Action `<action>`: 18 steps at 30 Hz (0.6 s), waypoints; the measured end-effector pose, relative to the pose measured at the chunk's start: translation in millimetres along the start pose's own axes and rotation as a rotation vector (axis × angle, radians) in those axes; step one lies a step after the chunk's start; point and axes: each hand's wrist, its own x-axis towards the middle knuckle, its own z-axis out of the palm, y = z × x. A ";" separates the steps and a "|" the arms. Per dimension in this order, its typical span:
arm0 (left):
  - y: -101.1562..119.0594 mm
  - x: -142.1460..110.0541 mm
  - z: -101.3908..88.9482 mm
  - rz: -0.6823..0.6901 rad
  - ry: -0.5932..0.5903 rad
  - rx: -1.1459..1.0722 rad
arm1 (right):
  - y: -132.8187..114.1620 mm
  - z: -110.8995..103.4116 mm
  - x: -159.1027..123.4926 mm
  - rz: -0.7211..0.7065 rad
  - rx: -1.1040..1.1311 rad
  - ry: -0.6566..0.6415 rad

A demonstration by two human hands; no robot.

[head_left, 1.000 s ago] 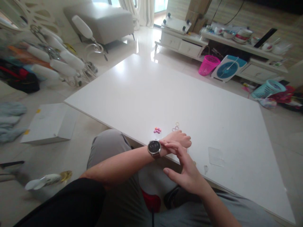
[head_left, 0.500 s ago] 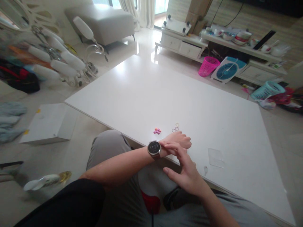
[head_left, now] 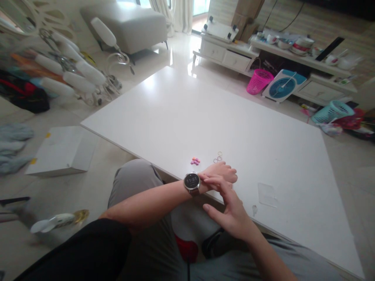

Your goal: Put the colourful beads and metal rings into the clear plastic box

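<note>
My left hand (head_left: 221,171) is held back side up over the near edge of the white table (head_left: 187,113), its fingers curled into a loose fist. On that wrist sits a round smartwatch (head_left: 192,180) with a dark face reading 11:51 and a brown strap. My right hand (head_left: 231,208) reaches across with fingers stretched out and thumb apart, the fingertips resting at the watch's side and on the left wrist. Just beyond the left hand lie several small rubber bands (head_left: 219,158). Left of these is a little cluster of pink and orange pieces (head_left: 195,160).
To the right on the table are a clear plastic bag (head_left: 267,194) and a small transparent piece (head_left: 254,210). A white box (head_left: 61,150) stands on the floor at left. Across the room are a pink basket (head_left: 259,82), a box fan (head_left: 283,86) and a low cabinet (head_left: 225,56).
The view has shifted very slightly. Both hands keep nearly the same pose, the right fingertips still at the watch.
</note>
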 end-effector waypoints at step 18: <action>1.0 -0.1 -3.8 -0.013 -0.042 0.018 | 2.3 0.8 -1.1 -0.004 -0.018 0.006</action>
